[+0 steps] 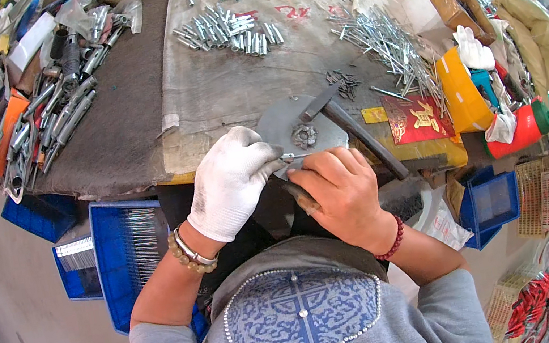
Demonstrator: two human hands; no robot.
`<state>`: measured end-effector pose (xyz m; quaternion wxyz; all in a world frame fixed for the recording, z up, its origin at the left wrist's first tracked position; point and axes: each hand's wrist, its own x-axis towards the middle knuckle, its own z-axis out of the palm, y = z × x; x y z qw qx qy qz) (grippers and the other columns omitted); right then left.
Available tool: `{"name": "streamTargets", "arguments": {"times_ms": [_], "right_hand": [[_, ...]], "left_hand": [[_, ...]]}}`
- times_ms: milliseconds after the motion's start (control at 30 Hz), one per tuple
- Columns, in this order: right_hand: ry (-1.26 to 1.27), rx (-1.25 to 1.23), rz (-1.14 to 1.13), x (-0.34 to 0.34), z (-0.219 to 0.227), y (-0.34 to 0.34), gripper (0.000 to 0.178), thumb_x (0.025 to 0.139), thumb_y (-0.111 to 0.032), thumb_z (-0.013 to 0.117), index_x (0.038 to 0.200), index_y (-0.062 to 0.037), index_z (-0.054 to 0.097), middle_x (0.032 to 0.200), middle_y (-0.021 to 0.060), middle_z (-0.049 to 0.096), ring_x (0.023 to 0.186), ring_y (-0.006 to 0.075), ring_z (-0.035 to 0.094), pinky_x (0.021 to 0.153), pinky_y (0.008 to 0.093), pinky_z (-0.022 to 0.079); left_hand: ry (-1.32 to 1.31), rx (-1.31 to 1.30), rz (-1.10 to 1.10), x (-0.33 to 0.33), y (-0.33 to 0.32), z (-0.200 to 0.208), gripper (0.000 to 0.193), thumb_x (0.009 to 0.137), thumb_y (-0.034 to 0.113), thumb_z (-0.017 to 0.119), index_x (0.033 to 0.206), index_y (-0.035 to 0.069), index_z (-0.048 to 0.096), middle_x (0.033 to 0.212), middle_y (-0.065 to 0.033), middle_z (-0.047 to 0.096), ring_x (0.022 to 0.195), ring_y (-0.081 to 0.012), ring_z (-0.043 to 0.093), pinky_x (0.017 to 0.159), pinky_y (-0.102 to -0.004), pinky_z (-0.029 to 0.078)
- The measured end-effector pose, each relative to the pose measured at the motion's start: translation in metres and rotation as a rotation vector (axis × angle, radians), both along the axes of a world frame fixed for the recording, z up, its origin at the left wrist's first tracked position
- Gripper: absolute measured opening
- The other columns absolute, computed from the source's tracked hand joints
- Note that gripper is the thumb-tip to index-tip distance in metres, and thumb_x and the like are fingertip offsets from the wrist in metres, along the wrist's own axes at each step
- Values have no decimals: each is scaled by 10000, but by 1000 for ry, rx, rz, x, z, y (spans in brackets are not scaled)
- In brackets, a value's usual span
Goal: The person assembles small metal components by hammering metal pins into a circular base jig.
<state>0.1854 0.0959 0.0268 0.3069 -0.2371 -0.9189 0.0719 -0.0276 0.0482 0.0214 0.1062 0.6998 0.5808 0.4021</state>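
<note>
My left hand (231,181), in a white glove, is closed in a pinch on a small silvery metal piece (287,158) at the table's front edge. My right hand (344,192) is bare and closed, its fingertips against the other end of that piece; whatever else lies under them is hidden. Just beyond both hands is a round grey metal plate (273,124) with a small ring-shaped lump (304,137) on it. A hammer (360,134) rests with its head on the plate and its handle slanting toward me at the right.
Metal sleeves (220,28) lie in a pile on the sacking, with short dark pins (343,83) nearer. Long thin rods (387,41) are heaped at the right, beside a red paper packet (418,117). Tools and tubes (69,112) crowd the left. A blue bin (110,274) of rods stands below.
</note>
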Motion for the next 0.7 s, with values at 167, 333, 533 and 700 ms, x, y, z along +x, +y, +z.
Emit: {"name": "streamTargets", "arguments": {"times_ms": [167, 333, 533, 700], "right_hand": [[68, -66, -5, 3, -1, 3, 298, 728, -105, 832, 1010, -105, 737, 1059, 65, 643, 996, 297, 640, 853, 429, 507], [83, -185, -13, 1, 12, 32, 302, 723, -45, 813, 1011, -88, 735, 1049, 83, 658, 1000, 323, 637, 877, 445, 498], [-17, -230, 89, -3, 19, 47, 262, 756, -12, 778, 1007, -73, 734, 1039, 91, 666, 1004, 319, 640, 901, 447, 490], [-158, -189, 168, -7, 38, 50, 199, 783, -35, 758, 969, -61, 695, 1027, 97, 604, 1016, 321, 613, 909, 454, 501]], "left_hand": [[22, -29, 12, -2, -2, -1, 203, 843, 100, 842, 1042, 81, 810, 1000, -106, 688, 967, -314, 697, 845, -394, 564], [18, -31, 8, -2, -2, 0, 206, 830, 123, 842, 1031, 93, 810, 994, -104, 688, 975, -313, 696, 851, -403, 563], [1, 15, 15, 0, -1, -1, 156, 818, 120, 832, 953, 93, 759, 962, -109, 660, 954, -333, 683, 836, -438, 552], [-22, -35, 2, -3, 0, -2, 171, 795, 114, 850, 940, 88, 764, 968, -104, 670, 965, -328, 680, 853, -427, 553]]}}
